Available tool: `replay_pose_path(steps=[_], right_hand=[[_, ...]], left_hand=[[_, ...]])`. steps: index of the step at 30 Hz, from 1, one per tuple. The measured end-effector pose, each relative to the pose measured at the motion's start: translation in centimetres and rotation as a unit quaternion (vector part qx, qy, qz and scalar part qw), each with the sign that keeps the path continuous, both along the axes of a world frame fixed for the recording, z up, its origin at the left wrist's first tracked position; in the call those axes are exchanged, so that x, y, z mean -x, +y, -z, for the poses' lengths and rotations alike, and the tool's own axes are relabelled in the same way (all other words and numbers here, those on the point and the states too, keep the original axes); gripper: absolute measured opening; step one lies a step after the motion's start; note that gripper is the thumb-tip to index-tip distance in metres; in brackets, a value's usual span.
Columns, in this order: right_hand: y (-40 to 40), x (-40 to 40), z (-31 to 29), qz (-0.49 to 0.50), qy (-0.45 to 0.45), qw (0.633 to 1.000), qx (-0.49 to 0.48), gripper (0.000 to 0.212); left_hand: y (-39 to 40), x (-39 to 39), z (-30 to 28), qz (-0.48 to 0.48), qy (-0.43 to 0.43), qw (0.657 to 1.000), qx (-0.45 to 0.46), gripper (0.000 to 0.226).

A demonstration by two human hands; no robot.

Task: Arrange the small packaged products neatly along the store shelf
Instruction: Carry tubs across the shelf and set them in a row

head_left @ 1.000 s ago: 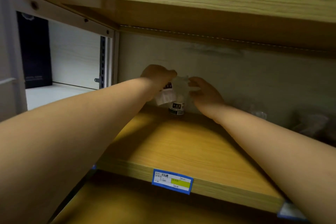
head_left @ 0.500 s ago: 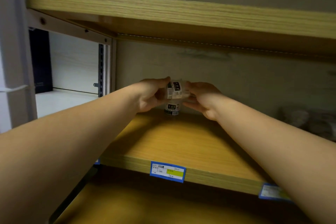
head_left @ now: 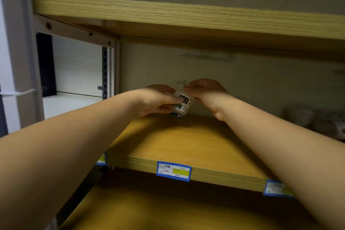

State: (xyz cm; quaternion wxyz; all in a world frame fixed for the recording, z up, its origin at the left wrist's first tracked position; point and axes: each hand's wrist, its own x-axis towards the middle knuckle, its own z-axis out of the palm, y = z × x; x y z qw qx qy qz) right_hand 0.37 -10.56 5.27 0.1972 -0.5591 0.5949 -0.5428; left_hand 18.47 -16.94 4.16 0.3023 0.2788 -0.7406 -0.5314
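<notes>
Since half a second ago, both hands have sunk a little toward the shelf (head_left: 186, 145), and the right hand (head_left: 207, 93) has risen over the top of the small packet (head_left: 183, 100) instead of cupping its side. That packet, clear wrapping with a white and black label, sits between the two hands, directly above a second one (head_left: 179, 112) that stands on the shelf below them; whether the two touch cannot be told. The left hand (head_left: 155, 101) is curled narrowly, its thumb and fingers (head_left: 168, 105) pressed to the packet's left side. The right hand is bent at the wrist, its fingertips pinching the crinkled top of the wrapping. Far out past the right arm, blurred bagged goods (head_left: 317, 120) lie against the back wall. Nearer than the hands, a blue price tag (head_left: 173, 171) sticks to the shelf's front edge.
</notes>
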Motion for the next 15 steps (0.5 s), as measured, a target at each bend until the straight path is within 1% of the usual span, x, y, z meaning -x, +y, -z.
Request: replay_pose_path(steps=[4, 5, 7, 9, 10, 11, 13, 15], right_hand=[[0.2, -0.3, 0.3, -0.006, 0.021, 0.999, 0.027, 0.056], [0.2, -0.2, 0.6, -0.008, 0.032, 0.999, 0.013, 0.059], [0.0, 0.2, 1.5, -0.011, 0.064, 0.996, -0.054, 0.061], [0.2, 0.2, 2.5, -0.036, 0.063, 0.99, -0.122, 0.052], [0.4, 0.0, 2.9, -0.041, 0.064, 0.988, -0.135, 0.045], [0.4, -0.2, 3.3, -0.029, 0.085, 0.987, -0.135, 0.038], [0.2, -0.4, 3.8, 0.009, 0.137, 0.983, -0.121, 0.031], [-0.4, -0.5, 3.9, 0.017, 0.13, 0.985, -0.11, 0.026]], left_hand=[[-0.5, 0.2, 0.4, -0.024, -0.014, 0.998, 0.063, 0.041], [-0.5, 0.2, 0.5, -0.029, -0.021, 0.997, 0.075, 0.04], [-0.4, 0.0, 0.9, -0.031, -0.034, 0.995, 0.084, 0.035], [-0.4, -0.1, 1.6, -0.044, -0.07, 0.989, 0.121, 0.04], [-0.5, -0.1, 1.9, -0.057, -0.103, 0.981, 0.156, 0.046], [-0.5, 0.0, 2.1, -0.069, -0.137, 0.97, 0.189, 0.051], [-0.5, 0.3, 2.4, -0.088, -0.181, 0.952, 0.229, 0.053], [-0.6, 0.4, 2.3, -0.098, -0.194, 0.946, 0.242, 0.05]])
